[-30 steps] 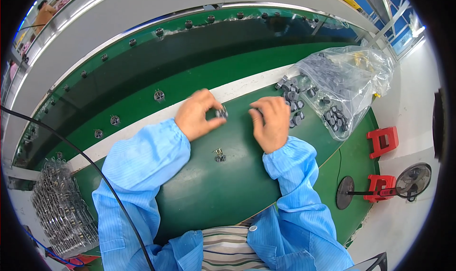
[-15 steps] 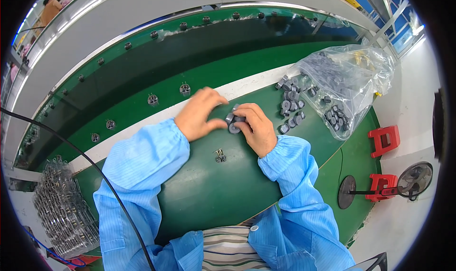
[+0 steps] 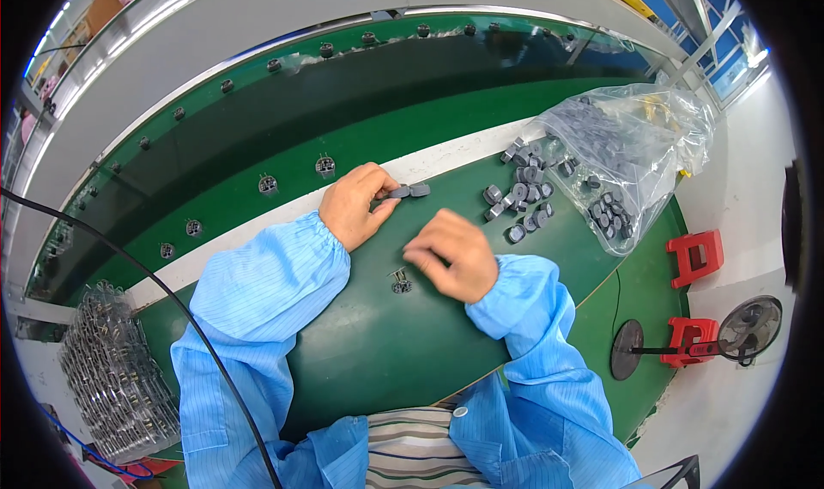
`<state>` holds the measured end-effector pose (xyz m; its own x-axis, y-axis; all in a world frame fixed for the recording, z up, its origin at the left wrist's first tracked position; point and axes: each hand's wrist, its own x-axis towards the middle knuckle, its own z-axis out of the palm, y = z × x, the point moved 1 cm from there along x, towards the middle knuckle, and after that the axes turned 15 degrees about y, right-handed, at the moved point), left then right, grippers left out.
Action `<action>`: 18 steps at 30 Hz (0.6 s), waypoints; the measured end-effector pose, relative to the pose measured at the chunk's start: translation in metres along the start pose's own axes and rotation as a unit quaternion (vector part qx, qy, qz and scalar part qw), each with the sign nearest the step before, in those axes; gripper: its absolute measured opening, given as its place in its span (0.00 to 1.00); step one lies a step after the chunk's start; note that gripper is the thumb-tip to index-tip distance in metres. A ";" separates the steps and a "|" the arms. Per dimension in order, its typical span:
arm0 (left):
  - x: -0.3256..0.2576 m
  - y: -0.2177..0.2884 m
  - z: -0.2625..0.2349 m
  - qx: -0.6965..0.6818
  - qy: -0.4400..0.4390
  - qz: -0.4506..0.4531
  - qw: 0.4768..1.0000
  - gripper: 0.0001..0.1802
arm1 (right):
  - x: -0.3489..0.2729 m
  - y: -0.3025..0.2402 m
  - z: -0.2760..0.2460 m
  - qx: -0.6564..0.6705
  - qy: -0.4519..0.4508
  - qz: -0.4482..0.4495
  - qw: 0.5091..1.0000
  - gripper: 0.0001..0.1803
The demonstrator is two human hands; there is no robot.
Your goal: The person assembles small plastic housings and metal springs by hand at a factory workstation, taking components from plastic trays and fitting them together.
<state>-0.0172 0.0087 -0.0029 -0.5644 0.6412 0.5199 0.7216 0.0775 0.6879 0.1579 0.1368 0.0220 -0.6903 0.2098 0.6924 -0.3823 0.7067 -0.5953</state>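
My left hand (image 3: 354, 208) is at the near edge of the white strip, thumb and fingers closed on a dark grey round cap (image 3: 398, 192). A second grey cap (image 3: 419, 190) sits right against it, beyond the fingertips. My right hand (image 3: 455, 253) hovers over the green table, blurred by motion, so its grip is unclear. Just left of and below its fingers lies a small circuit board with metal pins (image 3: 402, 285). More grey caps (image 3: 520, 189) are loosely heaped to the right of both hands.
Beyond the white strip (image 3: 429, 156), a green conveyor belt (image 3: 378, 141) carries spaced small boards (image 3: 324, 166). A clear plastic bag (image 3: 631, 137) of grey caps lies at right. Stacked clear trays (image 3: 116, 373) stand at left. A black cable (image 3: 172, 298) crosses my left side. A fan (image 3: 749, 326) and red stools (image 3: 693, 256) are at right.
My right hand has come away from the grey caps and moved nearer the circuit board. Extra caps now lie at the heap's left side. The belt's boards have shifted slightly left.
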 end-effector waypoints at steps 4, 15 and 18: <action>0.003 0.001 -0.002 0.075 0.045 0.142 0.986 0.14 | -0.013 -0.009 0.014 -0.053 -0.089 -0.049 0.993 0.08; 0.002 -0.001 -0.001 0.043 0.010 0.109 0.993 0.14 | -0.011 0.005 0.001 -0.017 -0.048 0.084 0.995 0.11; 0.001 0.000 0.000 0.032 -0.005 0.092 0.995 0.16 | -0.015 0.003 0.011 0.013 -0.105 0.062 0.992 0.07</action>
<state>-0.0179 0.0090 -0.0022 -0.4171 0.6567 0.6283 0.8366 0.0072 0.5478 0.1608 0.1285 0.0052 -0.8449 0.1475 0.5141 -0.2997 0.6656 -0.6835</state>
